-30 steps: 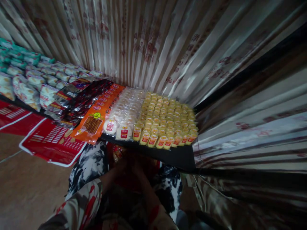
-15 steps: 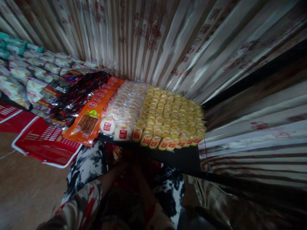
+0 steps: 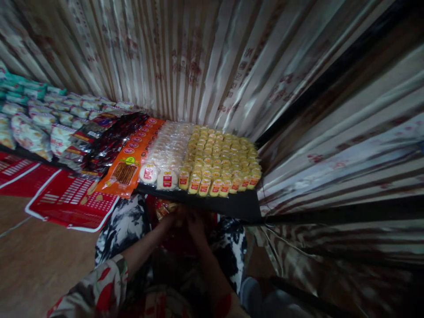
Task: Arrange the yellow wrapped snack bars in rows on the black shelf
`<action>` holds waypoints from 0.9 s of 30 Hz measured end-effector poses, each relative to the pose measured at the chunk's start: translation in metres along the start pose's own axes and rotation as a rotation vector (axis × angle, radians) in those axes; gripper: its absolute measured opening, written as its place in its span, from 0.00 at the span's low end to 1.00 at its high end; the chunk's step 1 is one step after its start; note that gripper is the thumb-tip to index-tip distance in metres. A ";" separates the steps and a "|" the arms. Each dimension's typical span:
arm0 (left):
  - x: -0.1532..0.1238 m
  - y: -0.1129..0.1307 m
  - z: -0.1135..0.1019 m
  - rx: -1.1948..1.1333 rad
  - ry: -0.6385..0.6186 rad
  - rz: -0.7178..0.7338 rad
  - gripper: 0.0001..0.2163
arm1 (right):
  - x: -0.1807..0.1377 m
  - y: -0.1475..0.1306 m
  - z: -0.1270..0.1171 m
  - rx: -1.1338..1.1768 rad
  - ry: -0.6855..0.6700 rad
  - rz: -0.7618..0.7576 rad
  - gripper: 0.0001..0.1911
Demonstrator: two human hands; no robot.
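Note:
Between my knees, in the shadow under the front edge of a dark shelf (image 3: 245, 205), both hands are low and close together. My left hand (image 3: 170, 217) is beside a shiny red-and-gold packet (image 3: 162, 208); whether it grips the packet, I cannot tell. My right hand (image 3: 194, 221) reaches into the same dark spot, its fingers hidden. Something red lies beneath the hands, too dark to make out. Just above them on the shelf stand rows of small yellow wrapped cakes (image 3: 221, 163) and white round wrapped crackers (image 3: 167, 179).
Left along the shelf lie an orange snack bag (image 3: 122, 172), dark red packets (image 3: 115, 137), white bags (image 3: 31, 134) and green bags (image 3: 33, 90). A red basket (image 3: 74, 198) with white rims is at my left. Pleated printed curtains (image 3: 198, 66) hang behind; a dark bar (image 3: 298, 101) slants across them.
The view has shifted, so the shelf's right part sits further left. My hands have come up slightly and show more clearly beside the packet. The goods on the shelf look unchanged.

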State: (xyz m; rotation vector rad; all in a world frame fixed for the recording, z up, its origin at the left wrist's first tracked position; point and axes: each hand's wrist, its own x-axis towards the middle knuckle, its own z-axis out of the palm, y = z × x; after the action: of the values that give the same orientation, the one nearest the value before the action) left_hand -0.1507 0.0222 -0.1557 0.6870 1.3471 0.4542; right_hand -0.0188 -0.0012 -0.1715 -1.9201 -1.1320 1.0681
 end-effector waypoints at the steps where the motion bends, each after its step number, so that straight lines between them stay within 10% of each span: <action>1: -0.007 0.002 0.000 -0.021 -0.017 0.007 0.18 | -0.003 -0.003 -0.004 0.039 0.008 -0.016 0.19; 13: -0.068 0.027 0.016 -0.299 -0.320 0.155 0.19 | -0.047 -0.040 -0.044 0.544 -0.067 0.013 0.26; 27: -0.069 0.062 0.084 0.242 -0.033 0.626 0.15 | -0.053 -0.052 -0.092 0.480 0.169 -0.193 0.23</action>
State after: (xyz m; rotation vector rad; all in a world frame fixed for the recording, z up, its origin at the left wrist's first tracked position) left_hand -0.0760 0.0058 -0.0573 1.3227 1.1473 0.7780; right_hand 0.0282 -0.0393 -0.0698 -1.4619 -0.8526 0.9479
